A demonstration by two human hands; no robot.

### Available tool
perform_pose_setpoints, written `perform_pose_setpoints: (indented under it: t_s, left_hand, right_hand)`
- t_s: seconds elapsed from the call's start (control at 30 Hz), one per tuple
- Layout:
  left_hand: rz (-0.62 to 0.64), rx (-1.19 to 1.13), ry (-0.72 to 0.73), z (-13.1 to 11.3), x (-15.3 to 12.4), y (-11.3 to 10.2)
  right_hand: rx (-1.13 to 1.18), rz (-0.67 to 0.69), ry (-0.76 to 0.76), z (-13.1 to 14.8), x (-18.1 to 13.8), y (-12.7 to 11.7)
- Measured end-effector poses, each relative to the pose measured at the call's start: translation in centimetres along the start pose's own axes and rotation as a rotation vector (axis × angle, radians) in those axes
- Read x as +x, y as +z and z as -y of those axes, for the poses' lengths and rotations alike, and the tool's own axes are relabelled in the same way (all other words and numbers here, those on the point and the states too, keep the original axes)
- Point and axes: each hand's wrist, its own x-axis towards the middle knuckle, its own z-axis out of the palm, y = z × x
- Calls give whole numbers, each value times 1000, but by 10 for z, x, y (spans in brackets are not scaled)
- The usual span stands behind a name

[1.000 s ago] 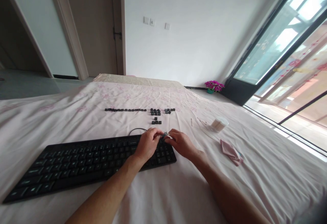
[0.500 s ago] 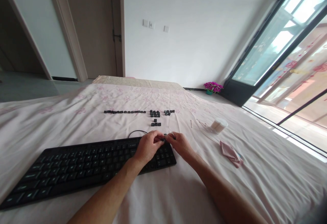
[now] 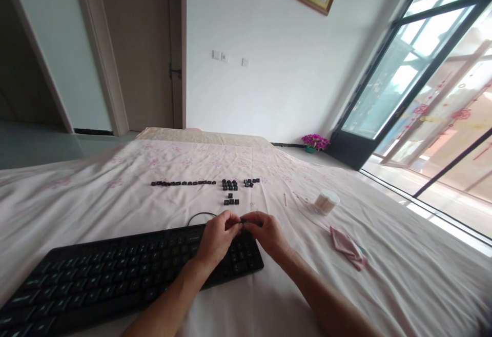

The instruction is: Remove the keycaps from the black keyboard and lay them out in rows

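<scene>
A black keyboard (image 3: 126, 265) lies at an angle on the bed, partly under my arms. My left hand (image 3: 220, 238) is closed in a pinch over its right end, with a small black keycap (image 3: 242, 220) at the fingertips. Right beside it, my right hand (image 3: 269, 233) is also closed, and its thumb and forefinger meet the same keycap. Thin wire loops of a keycap puller (image 3: 253, 206) stick out past the right hand's fingers; its handle is hidden. Beyond the hands sit loose keycaps, in a long row (image 3: 183, 183) and small groups (image 3: 229, 185).
To the right stand a clear tub of cotton swabs (image 3: 326, 202) and a folded pink cloth (image 3: 348, 249). Some loose swabs (image 3: 301, 198) lie left of the tub. A black cable (image 3: 200, 214) curves behind the keyboard. The pale sheet (image 3: 300, 301) is wrinkled.
The view has tilted up, so the bed and everything on it sit lower in the picture. Both hands stay together at the keycap, appearing slightly raised off the keyboard.
</scene>
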Motion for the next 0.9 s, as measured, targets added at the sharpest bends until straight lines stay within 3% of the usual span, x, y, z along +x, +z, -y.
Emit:
perform_pose_setpoints:
  t_s: [0.17,0.3,0.43,0.53,0.67,0.9]
  left_hand:
    - [4,-86,-31,2,1,2]
    - [21,-129,-43,2,1,4]
    - [13,-60,-21,2,0,5]
    - [16,49,11,1,-1,5]
    - [22,105,34,-1,-2,4]
    - [30,133,37,-5,-3,3]
  right_hand:
    - [134,-46,50,-5,2,4]
    - [102,-32,16,-11,9,-3]
    - [-86,-101,-32,-24,41,-23]
    - [-367,-193,40,-34,75,-45]
    - [-502,-251,90,-42,117,-66]
    - [-666,-303,130,-60,159,-72]
